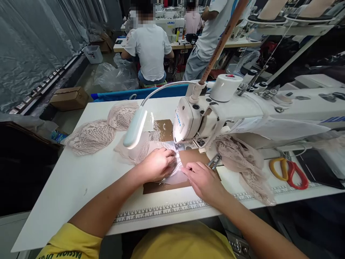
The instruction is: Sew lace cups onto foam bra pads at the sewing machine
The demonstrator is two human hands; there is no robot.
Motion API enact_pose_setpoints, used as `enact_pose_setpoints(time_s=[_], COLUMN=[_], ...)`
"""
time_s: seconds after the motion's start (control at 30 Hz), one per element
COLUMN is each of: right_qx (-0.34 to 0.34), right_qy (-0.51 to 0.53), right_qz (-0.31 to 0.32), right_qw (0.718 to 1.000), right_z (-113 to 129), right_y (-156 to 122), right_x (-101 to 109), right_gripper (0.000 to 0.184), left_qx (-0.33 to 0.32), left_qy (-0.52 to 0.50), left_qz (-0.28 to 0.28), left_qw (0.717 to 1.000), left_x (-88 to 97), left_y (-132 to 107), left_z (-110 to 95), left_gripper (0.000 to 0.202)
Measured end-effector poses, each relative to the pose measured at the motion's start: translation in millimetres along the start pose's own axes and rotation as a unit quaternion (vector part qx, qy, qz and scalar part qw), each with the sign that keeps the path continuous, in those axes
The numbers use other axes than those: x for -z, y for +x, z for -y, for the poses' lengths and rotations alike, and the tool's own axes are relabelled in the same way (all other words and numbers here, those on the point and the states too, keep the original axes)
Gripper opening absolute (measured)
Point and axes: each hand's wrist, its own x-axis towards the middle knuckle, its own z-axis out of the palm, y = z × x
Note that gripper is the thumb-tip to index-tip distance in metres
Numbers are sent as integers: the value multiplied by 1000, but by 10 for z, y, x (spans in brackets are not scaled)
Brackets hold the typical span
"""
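A pale lace piece [178, 166] lies brightly lit under the needle area of a white sewing machine [185, 120]. My left hand [159, 163] rests on it from the left, its fingers curled and pressed together on the lace. My right hand [203, 180] is closed at the lace's right edge, with its fingertips on the fabric. Metal thread snips [215, 162] lie just beyond my right knuckles. Joined lace cups [94, 136] spread out to the left of the machine. More pink lace [239, 158] is bunched to the right.
A bendable lamp [136, 127] reaches over the work. Red and yellow-handled scissors [288, 172] lie at the right, beside a dark flat object [318, 167]. A printed ruler [161, 211] runs along the table's front edge. Co-workers sit and stand at machines beyond.
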Motion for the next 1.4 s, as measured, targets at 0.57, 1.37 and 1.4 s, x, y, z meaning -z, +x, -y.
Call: enact_pose_setpoints(time_s=[0.57, 1.37, 1.4], right_qx=[-42, -63, -62], right_qy=[-55, -85, -87], right_qz=[74, 75, 72], right_qw=[995, 992, 992], right_z=[13, -53, -58], right_y=[149, 490, 488], right_x=[-23, -24, -37], right_gripper=[31, 39, 40], left_qx=[17, 69, 71], left_qy=[101, 85, 83], left_qz=[17, -46, -51], left_qw=[995, 993, 993], left_x=[-7, -74, -78], left_y=[48, 99, 99], left_z=[-85, 170, 185], left_gripper=[36, 36, 36])
